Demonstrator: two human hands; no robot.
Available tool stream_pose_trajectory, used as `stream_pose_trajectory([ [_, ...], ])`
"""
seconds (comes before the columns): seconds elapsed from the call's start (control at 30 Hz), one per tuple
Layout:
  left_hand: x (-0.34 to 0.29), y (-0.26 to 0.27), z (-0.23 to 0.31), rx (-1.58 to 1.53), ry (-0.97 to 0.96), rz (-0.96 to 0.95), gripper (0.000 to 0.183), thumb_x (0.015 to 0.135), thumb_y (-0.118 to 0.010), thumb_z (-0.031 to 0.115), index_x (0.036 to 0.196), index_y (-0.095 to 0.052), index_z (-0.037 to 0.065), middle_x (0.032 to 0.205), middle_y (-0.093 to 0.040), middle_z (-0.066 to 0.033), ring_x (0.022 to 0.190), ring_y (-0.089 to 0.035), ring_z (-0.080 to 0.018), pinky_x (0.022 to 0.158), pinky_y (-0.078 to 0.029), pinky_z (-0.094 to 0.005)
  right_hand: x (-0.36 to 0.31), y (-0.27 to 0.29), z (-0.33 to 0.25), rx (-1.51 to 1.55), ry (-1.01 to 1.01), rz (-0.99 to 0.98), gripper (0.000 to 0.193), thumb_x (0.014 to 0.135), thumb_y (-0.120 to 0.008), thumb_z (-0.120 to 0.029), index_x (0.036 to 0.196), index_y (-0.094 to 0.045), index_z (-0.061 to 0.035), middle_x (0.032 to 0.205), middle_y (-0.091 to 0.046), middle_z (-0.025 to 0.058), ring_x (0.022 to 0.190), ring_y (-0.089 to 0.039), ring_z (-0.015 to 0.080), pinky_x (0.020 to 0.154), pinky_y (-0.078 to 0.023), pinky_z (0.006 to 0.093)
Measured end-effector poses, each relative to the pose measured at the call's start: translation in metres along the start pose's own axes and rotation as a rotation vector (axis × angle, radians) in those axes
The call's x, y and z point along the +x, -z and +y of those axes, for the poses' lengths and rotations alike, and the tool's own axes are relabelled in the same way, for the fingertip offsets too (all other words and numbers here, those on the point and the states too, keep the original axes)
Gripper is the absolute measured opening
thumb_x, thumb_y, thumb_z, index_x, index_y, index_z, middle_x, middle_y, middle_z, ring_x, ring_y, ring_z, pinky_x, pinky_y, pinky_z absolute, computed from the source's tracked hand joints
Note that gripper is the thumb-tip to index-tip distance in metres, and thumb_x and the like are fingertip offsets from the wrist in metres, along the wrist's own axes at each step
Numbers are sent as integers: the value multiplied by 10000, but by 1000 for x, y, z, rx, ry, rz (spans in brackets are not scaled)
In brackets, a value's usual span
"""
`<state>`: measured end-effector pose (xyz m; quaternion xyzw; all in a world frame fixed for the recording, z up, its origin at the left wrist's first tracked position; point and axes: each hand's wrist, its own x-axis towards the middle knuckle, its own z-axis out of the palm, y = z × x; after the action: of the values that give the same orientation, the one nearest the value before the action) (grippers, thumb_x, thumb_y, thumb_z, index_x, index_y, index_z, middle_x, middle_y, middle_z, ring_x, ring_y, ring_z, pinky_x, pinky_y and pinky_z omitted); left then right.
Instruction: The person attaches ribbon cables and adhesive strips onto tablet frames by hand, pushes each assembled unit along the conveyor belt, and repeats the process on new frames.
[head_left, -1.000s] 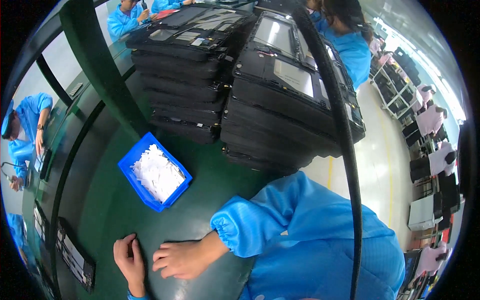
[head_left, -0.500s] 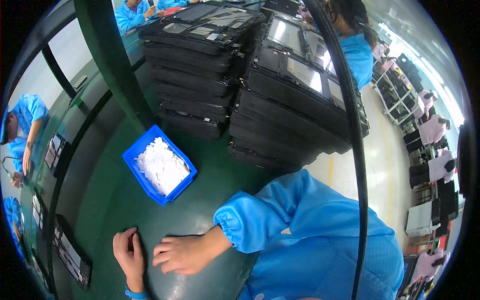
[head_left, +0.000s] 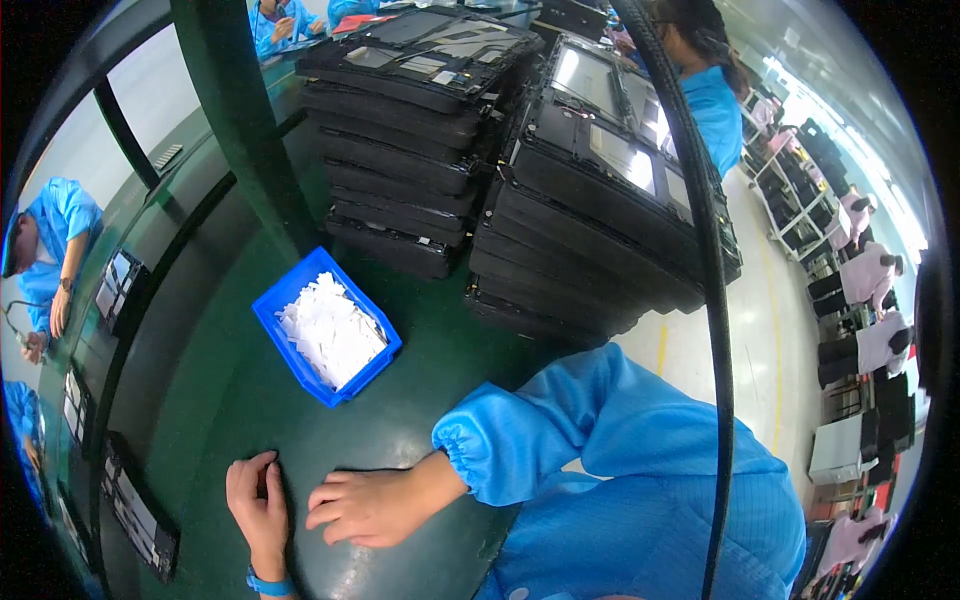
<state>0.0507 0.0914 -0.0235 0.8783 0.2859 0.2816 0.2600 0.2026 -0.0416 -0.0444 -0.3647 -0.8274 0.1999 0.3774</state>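
My left hand (head_left: 257, 505) rests on the green tabletop (head_left: 420, 360), a blue band round its wrist. Its fingers are loosely bent, with the thumb apart and nothing between them. Just to the right, my right hand (head_left: 372, 508) lies palm down on the same surface, fingers slightly curled and spread, holding nothing. The two hands do not touch. Beyond them stands a blue plastic bin (head_left: 383, 357), tilted in view, heaped with small white strips (head_left: 330, 330).
Black device panels are piled in a left stack (head_left: 395, 155) and a right stack (head_left: 590, 210) at the back. A dark green post (head_left: 240, 120) rises at the left. Panels (head_left: 138, 510) lie along the left strip. Co-workers in blue (head_left: 60, 230) sit beyond, and a black cable (head_left: 710, 270) crosses the right.
Bin and stacks sit slightly farther right in the picture, as the view has shifted a little. Both my hands stay in place, and nothing is picked up or let go.
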Motion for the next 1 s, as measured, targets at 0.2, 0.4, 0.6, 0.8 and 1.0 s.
stream_pose_trajectory([
  [0.2, 3, 1, 1, 23, -54, 8, 105, 833, -604, -17, 920, -661, -4, 790, -581, -129, 748, -551, -285, 670, -439, -368, 0, 2, 1, -1, -6, -20, 250, 719, -696, -124, 964, -653, -93, 1228, -550, 88, 1171, -455, 268, 935, -383, 412],
  [0.4, 3, 1, 2, 37, -64, 11, 96, 829, -611, -18, 910, -659, -3, 790, -580, -129, 749, -552, -285, 677, -439, -367, 0, 2, 1, 0, -1, -16, 258, 719, -696, -121, 973, -653, -95, 1228, -549, 89, 1178, -454, 273, 943, -384, 413],
  [0.6, 2, 2, 4, 52, -47, 5, 96, 826, -613, -16, 909, -658, -1, 773, -561, -134, 747, -549, -287, 681, -438, -366, -1, 1, 1, 1, -2, -22, 255, 727, -687, -123, 977, -651, -90, 1233, -545, 94, 1189, -448, 275, 950, -382, 414],
  [0.8, 4, 0, 2, 61, -83, 17, 91, 825, -615, -10, 906, -657, -5, 764, -550, -134, 735, -540, -285, 672, -431, -369, -1, 5, 0, -7, -13, -37, 248, 739, -679, -124, 982, -650, -85, 1241, -543, 100, 1203, -440, 279, 956, -378, 415],
  [1.0, 3, 4, 7, 56, -37, 9, 89, 824, -624, -5, 905, -660, 1, 751, -549, -133, 710, -545, -283, 647, -434, -370, 1, 5, 1, 11, -12, -50, 252, 744, -676, -122, 992, -648, -86, 1247, -543, 101, 1208, -440, 278, 948, -378, 425],
])
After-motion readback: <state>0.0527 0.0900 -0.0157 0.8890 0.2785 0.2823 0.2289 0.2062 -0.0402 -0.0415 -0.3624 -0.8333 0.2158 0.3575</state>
